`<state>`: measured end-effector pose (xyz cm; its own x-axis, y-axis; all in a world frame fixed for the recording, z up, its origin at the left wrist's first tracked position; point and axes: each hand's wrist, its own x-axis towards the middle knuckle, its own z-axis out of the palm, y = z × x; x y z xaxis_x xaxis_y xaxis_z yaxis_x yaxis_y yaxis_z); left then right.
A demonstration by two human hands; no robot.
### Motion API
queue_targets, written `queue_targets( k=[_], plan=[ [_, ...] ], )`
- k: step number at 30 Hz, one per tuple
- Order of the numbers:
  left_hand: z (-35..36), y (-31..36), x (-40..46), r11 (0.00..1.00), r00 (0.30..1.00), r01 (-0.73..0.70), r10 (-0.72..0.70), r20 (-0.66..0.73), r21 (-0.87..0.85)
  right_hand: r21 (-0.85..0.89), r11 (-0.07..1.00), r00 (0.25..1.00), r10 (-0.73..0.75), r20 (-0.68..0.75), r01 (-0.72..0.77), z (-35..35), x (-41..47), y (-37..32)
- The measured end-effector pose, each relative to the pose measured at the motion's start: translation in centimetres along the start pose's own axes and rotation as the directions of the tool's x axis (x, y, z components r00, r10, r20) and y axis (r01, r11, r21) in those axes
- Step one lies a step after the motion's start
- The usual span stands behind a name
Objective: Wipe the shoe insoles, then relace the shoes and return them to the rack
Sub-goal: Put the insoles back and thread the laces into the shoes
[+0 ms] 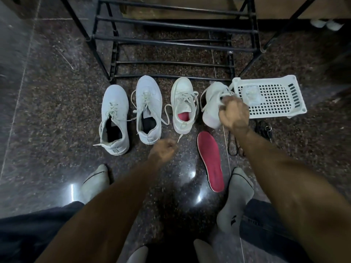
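head view | looks steeply down, forward | near floor [47,111] | edges probably warped

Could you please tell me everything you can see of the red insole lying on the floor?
The red insole lies flat on the dark speckled floor, out of any shoe, its length running toward the person and slightly right. It looks like soft foam with a dark edge along its near left side. Nothing touches it; it lies just below the rightmost shoe, near a grey-socked foot.

White perforated plastic basket [273,97] on dark speckled floor [57,92]; black cord [234,147] just beside; grey socks [233,202] on feet.
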<state>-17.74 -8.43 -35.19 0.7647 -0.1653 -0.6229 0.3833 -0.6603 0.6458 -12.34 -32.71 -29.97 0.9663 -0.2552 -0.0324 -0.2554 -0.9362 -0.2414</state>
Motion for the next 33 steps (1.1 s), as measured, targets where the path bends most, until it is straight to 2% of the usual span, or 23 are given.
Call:
queue_targets(
  k=[3,6,9,11,14,16,20,22,26,28,32,33],
  plan=[
    [-1.0,-0.2,-1.0,1.0,0.999,0.028,-0.027,-0.033,0.015,0.192,0.981,0.994,0.045,-0.104,-0.025,-3.3,0.5,-1.2],
    [-1.7,-0.3,-1.6,1.0,0.999,0.02,-0.02,-0.05,-0.008,0.369,0.929,0.992,0.059,-0.108,-0.016,-5.6,-1.8,-2.9],
    [-2.2,-0.1,-2.3,0.991,0.995,-0.002,-0.01,-0.095,-0.13,0.368,0.919,0.99,-0.141,-0.018,0.138,-5.7,-6.2,-5.5],
    [-2.4,-0.2,-2.8,0.963,0.991,-0.002,-0.034,-0.128,-0.27,0.303,0.914,0.947,-0.309,0.085,0.271,-5.1,-9.5,-7.4],
    [-2.8,-0.8,-3.7,0.928,0.986,0.019,-0.079,-0.145,-0.373,0.182,0.816,0.808,-0.573,0.135,0.548,-3.5,-14.6,-9.4],
    [-3.1,-1.7,-4.3,0.939,0.99,0.018,-0.064,-0.123,-0.344,0.094,0.71,0.694,-0.703,0.156,0.698,-1.9,-17.7,-10.3],
    [-2.8,-4.4,-6.2,0.997,0.997,-0.078,0.078,-0.019,-0.017,0.166,0.493,0.419,-0.841,0.343,0.854,2.5,-22.1,-10.6],
    [-2.2,-5.7,-6.8,0.992,0.993,-0.114,0.113,0.029,0.059,0.138,0.421,0.328,-0.84,0.432,0.897,3.5,-23.2,-10.0],
    [-0.9,-7.7,-7.5,0.979,0.977,-0.166,0.148,0.156,0.114,0.053,0.393,0.292,-0.761,0.579,0.918,4.3,-23.8,-7.8],
    [-0.3,-7.8,-7.8,0.962,0.959,-0.234,0.204,0.197,0.142,0.022,0.429,0.325,-0.716,0.618,0.903,4.9,-23.6,-6.6],
    [0.9,-6.5,-8.3,0.891,0.941,-0.337,0.308,0.141,0.303,0.009,0.52,0.407,-0.68,0.609,0.854,5.0,-21.9,-5.7],
    [1.2,-6.3,-8.4,0.869,0.935,-0.354,0.327,0.136,0.347,0.015,0.532,0.407,-0.666,0.625,0.847,5.0,-21.3,-5.5]
  ],
)
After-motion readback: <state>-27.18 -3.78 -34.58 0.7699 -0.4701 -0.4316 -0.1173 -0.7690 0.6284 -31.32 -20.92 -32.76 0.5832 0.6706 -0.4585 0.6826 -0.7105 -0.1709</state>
